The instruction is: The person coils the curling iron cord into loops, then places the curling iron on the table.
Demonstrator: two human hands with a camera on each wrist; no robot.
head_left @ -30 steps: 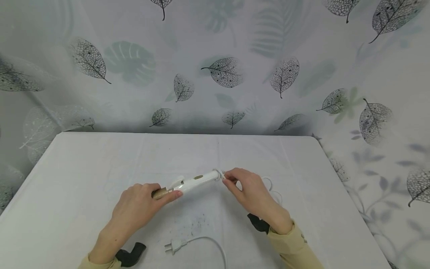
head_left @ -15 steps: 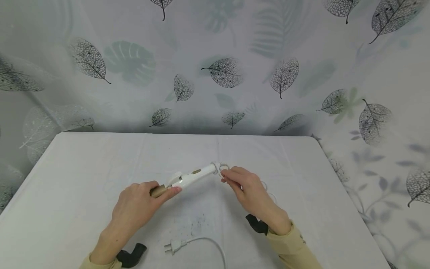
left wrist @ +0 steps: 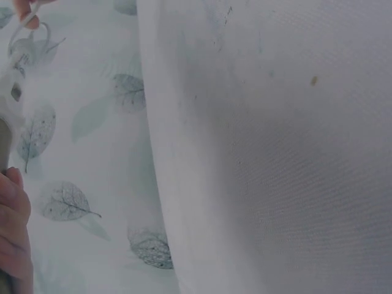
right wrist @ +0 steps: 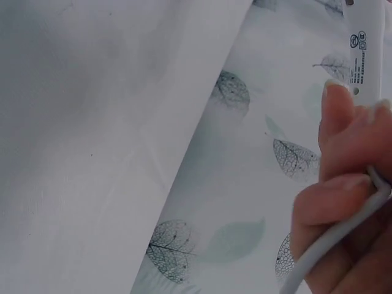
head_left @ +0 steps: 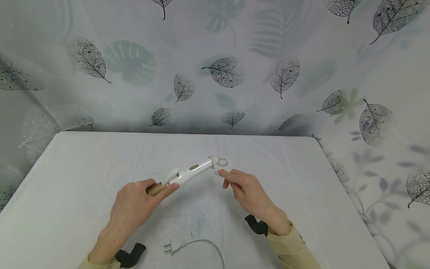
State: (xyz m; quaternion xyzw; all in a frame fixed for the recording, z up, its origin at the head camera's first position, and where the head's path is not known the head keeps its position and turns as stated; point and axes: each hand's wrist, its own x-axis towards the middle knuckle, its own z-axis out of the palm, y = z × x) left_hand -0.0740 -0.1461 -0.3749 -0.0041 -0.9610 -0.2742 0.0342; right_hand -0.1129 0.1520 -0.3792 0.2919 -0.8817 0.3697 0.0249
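A white curling iron [head_left: 196, 169] with a gold-coloured barrel is held above the table, its handle end pointing up and right. My left hand [head_left: 132, 203] grips it by the barrel, thumb along the side. White cord [head_left: 222, 161] leaves the handle end and loops around it. My right hand [head_left: 248, 190], just below that end, pinches the cord; in the right wrist view grey-looking cord [right wrist: 337, 234] runs across its curled fingers. Only part of the left hand [left wrist: 13, 229] shows at the edge of the left wrist view.
The two-pin plug [head_left: 174, 246] lies on the white table [head_left: 100, 157] near its front, its cord curving toward me. Black curved pieces [head_left: 131, 255] sit at both wrists. A leaf-patterned wall covering [head_left: 221, 71] rises behind the table.
The curling iron's handle end has risen and shifted slightly left. The gap between it and my right hand has widened, with cord loops now showing there. The plug has hardly moved.
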